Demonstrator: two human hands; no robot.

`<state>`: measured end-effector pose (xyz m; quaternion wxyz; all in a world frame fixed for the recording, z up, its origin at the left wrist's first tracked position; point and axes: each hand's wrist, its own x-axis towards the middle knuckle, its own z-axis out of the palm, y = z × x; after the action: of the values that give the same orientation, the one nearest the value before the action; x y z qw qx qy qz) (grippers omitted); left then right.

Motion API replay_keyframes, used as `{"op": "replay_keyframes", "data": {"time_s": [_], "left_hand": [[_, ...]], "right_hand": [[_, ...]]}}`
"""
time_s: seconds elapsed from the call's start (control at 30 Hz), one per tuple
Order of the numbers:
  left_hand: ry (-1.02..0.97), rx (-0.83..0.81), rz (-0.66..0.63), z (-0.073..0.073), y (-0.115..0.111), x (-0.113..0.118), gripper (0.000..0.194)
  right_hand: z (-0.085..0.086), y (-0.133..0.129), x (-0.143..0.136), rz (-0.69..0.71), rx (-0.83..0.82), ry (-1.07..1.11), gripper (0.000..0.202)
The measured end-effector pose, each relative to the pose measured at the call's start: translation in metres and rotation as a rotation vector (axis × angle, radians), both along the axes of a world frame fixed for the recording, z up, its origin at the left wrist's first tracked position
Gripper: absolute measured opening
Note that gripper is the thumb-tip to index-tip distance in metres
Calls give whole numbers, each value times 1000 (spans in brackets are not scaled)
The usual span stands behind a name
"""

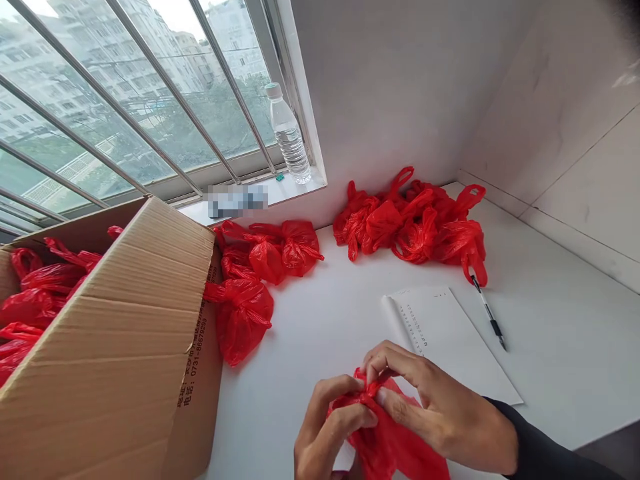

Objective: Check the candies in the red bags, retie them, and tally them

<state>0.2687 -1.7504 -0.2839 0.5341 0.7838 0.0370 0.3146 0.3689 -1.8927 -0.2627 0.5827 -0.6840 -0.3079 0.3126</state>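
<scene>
A red plastic bag [400, 440] is bunched between my two hands at the bottom of the view, over the white table. With fingers and thumb, my left hand [325, 427] pinches its gathered top from the left. On the other side my right hand [425, 400] grips the same twisted part, thumb and fingertips closed on it. The bag's lower part hangs loose below my right hand. Whatever may lie inside the bag cannot be made out. Just behind my right hand is an open notebook [465, 347] with handwritten lines, and a pen [485, 313] lies beyond it.
At the left stands an open cardboard box [120, 333] with red bags [45, 287] inside. Knotted red bags [245, 320] lie beside it, and a heap of more bags [415, 220] rests against the wall. A water bottle [290, 137] stands on the sill by the barred window.
</scene>
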Motion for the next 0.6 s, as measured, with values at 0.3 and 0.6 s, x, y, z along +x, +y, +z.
{"op": "replay_keyframes", "data": {"time_s": [0.3, 0.6], "left_hand": [[165, -236, 27, 3, 15, -17, 18], [266, -645, 388, -43, 62, -44, 29]], "right_hand": [[4, -15, -14, -161, -120, -213, 13], [-16, -58, -10, -129, -364, -179, 22]]}}
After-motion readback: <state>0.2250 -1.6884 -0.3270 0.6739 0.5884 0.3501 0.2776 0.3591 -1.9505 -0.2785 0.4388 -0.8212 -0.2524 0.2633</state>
